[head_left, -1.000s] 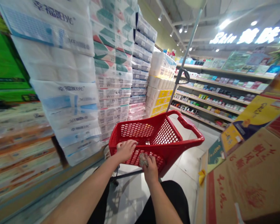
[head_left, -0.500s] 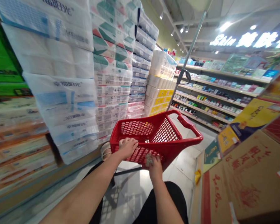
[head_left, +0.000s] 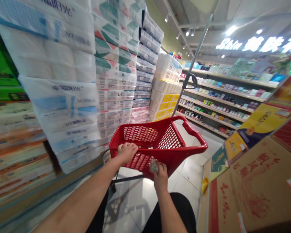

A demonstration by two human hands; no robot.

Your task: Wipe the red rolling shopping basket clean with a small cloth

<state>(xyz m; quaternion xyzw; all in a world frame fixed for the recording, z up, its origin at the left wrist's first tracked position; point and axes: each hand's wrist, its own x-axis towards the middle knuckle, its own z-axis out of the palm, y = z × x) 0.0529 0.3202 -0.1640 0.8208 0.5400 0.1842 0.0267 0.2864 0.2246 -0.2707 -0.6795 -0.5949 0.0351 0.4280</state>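
Note:
A red plastic shopping cart [head_left: 179,152] with lattice walls stands side-on in front of me, its handle at the right. My left hand [head_left: 127,152] is closed over the near rim, towards the cart's left end. Lower down, my right hand [head_left: 161,176] is closed on a crumpled greyish cloth [head_left: 154,166] and holds it against the outside of the near side wall. The fingertips of my left hand are partly hidden behind the rim. Inside the basket I see only its red lattice walls and floor.
Tall stacks of wrapped paper rolls [head_left: 72,97] line the left. A metal pole [head_left: 196,55] rises behind the cart. Cardboard boxes [head_left: 262,181] stand close at the right. Shelves of small goods [head_left: 223,94] fill the back. White floor tiles [head_left: 184,174] lie below.
The cart and both hands sit slightly further left in view. My right hand and the cloth have shifted very slightly along the side wall. The left hand's grip on the rim is unchanged.

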